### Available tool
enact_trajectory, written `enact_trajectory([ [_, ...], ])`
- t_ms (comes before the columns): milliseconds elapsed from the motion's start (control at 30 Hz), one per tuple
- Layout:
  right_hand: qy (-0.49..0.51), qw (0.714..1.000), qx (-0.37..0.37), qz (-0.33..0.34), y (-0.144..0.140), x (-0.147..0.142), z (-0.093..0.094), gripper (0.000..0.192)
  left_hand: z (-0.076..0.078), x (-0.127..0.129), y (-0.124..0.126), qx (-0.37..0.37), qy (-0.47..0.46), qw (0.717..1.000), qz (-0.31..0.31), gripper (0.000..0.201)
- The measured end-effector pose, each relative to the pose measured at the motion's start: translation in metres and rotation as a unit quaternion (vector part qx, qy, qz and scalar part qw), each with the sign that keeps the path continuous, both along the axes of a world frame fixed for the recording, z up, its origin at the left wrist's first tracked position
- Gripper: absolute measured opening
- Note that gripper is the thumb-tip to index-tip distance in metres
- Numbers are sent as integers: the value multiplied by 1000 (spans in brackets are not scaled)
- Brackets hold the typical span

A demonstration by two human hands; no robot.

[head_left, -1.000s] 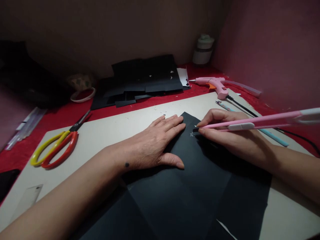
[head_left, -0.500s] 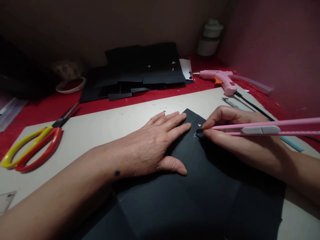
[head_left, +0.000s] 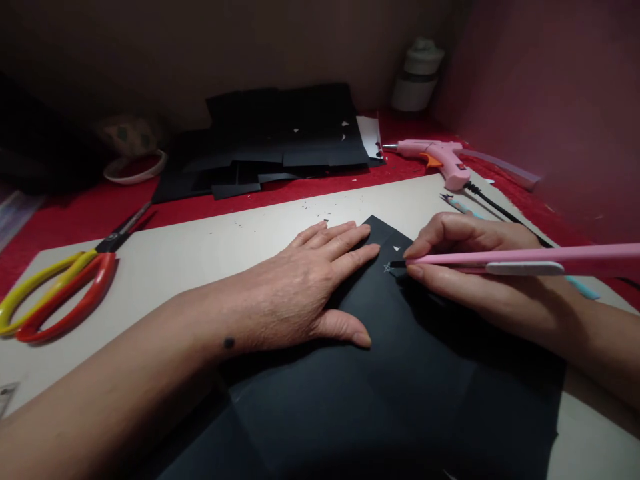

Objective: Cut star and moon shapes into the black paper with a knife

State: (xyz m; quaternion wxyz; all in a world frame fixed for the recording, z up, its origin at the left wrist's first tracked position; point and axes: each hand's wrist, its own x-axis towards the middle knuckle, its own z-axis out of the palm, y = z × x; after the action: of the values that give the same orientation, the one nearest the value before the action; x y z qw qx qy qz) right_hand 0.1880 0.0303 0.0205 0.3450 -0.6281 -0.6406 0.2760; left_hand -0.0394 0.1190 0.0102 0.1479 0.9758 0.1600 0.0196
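Observation:
A large sheet of black paper (head_left: 380,380) lies on a beige board (head_left: 200,247), one corner pointing away from me. My left hand (head_left: 305,287) presses flat on the sheet near that corner, fingers spread. My right hand (head_left: 470,273) grips a long pink craft knife (head_left: 520,259), its dark tip touching the paper at a small star-shaped cut (head_left: 387,267). A tiny triangular hole (head_left: 397,249) shows just beyond it.
Yellow and red scissors (head_left: 55,293) lie at the board's left. A pile of black paper pieces (head_left: 280,140) sits at the back on red cloth. A pink glue gun (head_left: 440,157) with its cord, a light blue pen (head_left: 580,287) and a white jar (head_left: 417,73) are to the right.
The view shifted, so the scissors sit farther left. The knife's handle has tilted slightly while its tip stays at the star cut. My left hand stays pressed on the paper.

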Motion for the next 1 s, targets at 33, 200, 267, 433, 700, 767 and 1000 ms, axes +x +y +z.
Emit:
enact_trajectory([
  [33, -1, 1000, 3, 0, 0, 0, 0, 5, 0, 0, 0, 2, 2, 1000, 1, 97],
  [200, -11, 1000, 20, 7, -1, 0, 0, 5, 3, 2, 1, -16, 15, 1000, -3, 101],
  [267, -14, 1000, 19, 4, -2, 1, 1, 6, 3, 2, 1, -20, 18, 1000, -4, 102],
  [433, -12, 1000, 22, 6, -3, 0, 0, 6, 4, 2, 1, -19, 21, 1000, 1, 103],
  [700, -26, 998, 43, 27, -1, -3, 0, 8, 3, 2, 1, -19, 16, 1000, -4, 102],
  [767, -27, 998, 49, 27, -1, -3, 0, 8, 3, 3, 1, -20, 16, 1000, -3, 102],
  [1000, -64, 995, 78, -10, -1, -4, -3, 9, 1, 2, 2, -17, 3, 1000, -1, 101],
])
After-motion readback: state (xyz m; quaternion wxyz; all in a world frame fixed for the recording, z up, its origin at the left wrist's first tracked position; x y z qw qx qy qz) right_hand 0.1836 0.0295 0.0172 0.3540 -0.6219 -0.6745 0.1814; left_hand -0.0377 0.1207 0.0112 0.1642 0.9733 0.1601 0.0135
